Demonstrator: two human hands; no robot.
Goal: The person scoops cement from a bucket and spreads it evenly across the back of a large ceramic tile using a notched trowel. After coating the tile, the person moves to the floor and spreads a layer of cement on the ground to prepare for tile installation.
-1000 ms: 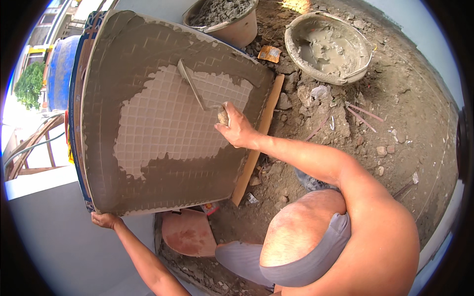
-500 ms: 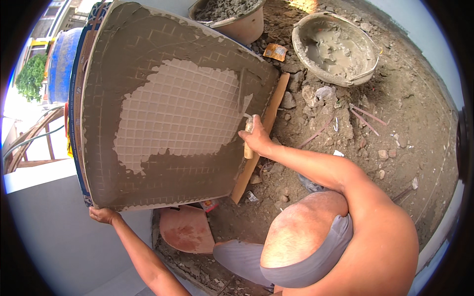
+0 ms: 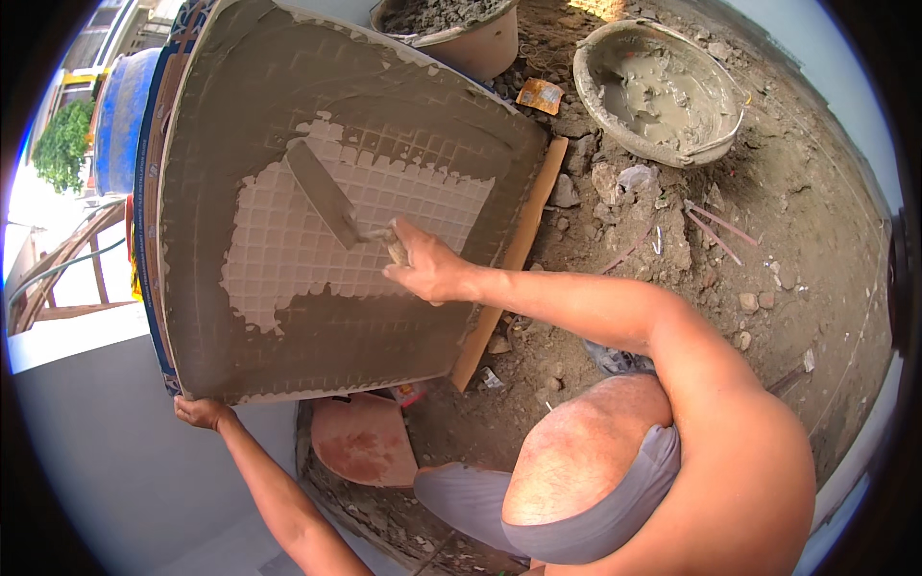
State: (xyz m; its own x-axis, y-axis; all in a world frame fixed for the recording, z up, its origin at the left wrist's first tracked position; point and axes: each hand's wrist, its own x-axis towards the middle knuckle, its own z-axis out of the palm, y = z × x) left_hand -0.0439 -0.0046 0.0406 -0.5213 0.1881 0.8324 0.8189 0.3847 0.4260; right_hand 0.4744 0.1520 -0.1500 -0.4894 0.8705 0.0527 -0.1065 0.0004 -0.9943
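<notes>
Your right hand (image 3: 427, 266) clamps the trowel (image 3: 322, 195), your left hand (image 3: 205, 413) the tile (image 3: 266, 240) corner — spread the mortar (image 3: 317, 350) evenly, firmly.

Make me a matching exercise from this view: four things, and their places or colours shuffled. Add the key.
Things:
1. trowel
2. left hand
3. tan strip
4. small wrapper

Places or colours:
A. along the tile's right edge
B. orange, on the soil
C. gripped in the right hand
D. at the tile's lower left corner

Pairs: 1-C, 2-D, 3-A, 4-B
</notes>
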